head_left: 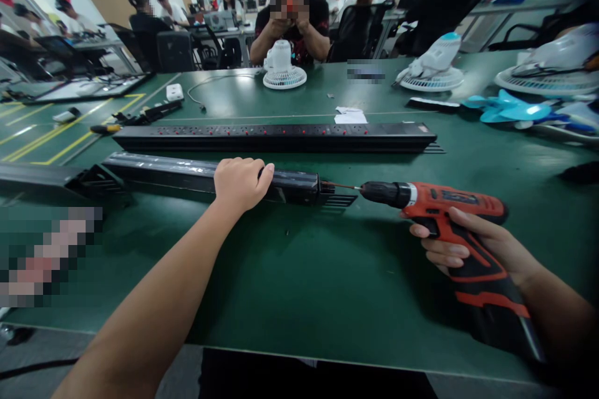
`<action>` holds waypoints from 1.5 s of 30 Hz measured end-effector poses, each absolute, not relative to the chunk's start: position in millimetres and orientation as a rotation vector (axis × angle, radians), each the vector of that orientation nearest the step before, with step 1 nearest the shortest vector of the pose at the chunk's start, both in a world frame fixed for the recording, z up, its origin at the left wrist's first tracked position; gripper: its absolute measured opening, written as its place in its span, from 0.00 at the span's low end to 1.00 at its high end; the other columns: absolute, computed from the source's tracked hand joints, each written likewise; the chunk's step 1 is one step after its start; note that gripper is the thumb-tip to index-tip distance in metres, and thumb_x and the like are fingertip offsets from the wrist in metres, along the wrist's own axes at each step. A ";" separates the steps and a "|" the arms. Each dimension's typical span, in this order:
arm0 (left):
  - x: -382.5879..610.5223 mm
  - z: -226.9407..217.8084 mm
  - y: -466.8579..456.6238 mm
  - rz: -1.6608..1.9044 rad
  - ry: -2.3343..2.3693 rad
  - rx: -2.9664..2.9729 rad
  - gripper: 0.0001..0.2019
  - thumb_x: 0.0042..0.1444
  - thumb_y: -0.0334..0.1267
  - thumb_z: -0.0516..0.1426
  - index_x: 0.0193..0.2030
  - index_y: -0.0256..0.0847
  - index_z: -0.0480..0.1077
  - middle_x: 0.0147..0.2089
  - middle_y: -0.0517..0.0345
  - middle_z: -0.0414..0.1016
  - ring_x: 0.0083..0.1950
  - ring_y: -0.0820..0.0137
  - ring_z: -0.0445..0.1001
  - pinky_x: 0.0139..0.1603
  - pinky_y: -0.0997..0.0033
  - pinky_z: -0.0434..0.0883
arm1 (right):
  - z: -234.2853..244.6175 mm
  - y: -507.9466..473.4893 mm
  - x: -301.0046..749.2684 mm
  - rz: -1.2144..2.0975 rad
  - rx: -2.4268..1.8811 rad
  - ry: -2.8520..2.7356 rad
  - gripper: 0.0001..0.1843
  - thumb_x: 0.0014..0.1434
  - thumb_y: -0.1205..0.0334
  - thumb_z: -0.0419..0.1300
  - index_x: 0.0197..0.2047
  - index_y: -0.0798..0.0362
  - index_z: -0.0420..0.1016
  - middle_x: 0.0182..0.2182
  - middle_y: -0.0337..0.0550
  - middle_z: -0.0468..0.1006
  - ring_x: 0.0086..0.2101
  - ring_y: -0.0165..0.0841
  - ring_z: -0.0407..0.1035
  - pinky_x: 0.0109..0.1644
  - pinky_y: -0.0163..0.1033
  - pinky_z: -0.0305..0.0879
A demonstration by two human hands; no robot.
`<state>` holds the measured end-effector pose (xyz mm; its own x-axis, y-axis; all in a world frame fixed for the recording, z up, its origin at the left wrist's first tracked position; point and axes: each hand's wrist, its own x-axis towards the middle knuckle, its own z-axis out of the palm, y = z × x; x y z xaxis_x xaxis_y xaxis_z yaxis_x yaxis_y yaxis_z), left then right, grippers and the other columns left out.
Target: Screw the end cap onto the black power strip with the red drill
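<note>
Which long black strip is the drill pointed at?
The nearer strip, under the left hand; the drill meets its right end. The farther strip lies untouched.

A workshop with shared assembly benches.
The long green table [299, 299] carries a black power strip [163, 171], a cordless drill [449, 209] and small white fans [284, 68], some in parts. Yellow lines [128, 96] mark the far-left surface. More people sit on office chairs [360, 28] at tables far behind.
</note>
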<state>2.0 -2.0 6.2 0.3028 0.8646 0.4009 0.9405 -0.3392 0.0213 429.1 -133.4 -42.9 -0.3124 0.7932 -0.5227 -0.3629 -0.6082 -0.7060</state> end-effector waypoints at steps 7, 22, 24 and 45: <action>2.8 6.7 -2.3 -0.522 -1.661 -2.357 0.28 0.73 0.51 0.43 0.27 0.43 0.72 0.30 0.49 0.78 0.34 0.58 0.73 0.43 0.56 0.62 | -40.7 -134.1 427.7 2.031 -1.097 -0.536 0.21 0.60 0.40 0.70 0.40 0.50 0.78 0.20 0.32 0.56 0.22 0.31 0.49 0.24 0.36 0.62; 2.1 6.1 -2.1 -0.545 -1.651 -2.363 0.28 0.73 0.51 0.43 0.27 0.43 0.72 0.30 0.49 0.78 0.35 0.57 0.74 0.41 0.56 0.62 | -40.1 -134.9 425.6 1.994 -1.099 -0.578 0.17 0.58 0.45 0.72 0.39 0.50 0.79 0.19 0.31 0.54 0.22 0.32 0.47 0.23 0.37 0.60; 1.5 5.4 -1.7 -0.542 -1.648 -2.358 0.28 0.73 0.51 0.43 0.27 0.43 0.72 0.30 0.49 0.78 0.34 0.58 0.74 0.41 0.56 0.61 | -38.9 -135.1 424.9 1.992 -1.110 -0.586 0.18 0.58 0.45 0.72 0.39 0.50 0.79 0.19 0.31 0.54 0.22 0.32 0.48 0.23 0.38 0.59; 1.5 7.4 -0.8 -0.500 -1.654 -2.372 0.28 0.74 0.51 0.42 0.26 0.43 0.69 0.28 0.50 0.76 0.32 0.60 0.70 0.39 0.57 0.58 | -25.2 -137.2 413.3 1.967 -1.123 -0.680 0.21 0.56 0.43 0.75 0.37 0.53 0.82 0.18 0.32 0.57 0.22 0.31 0.49 0.23 0.36 0.60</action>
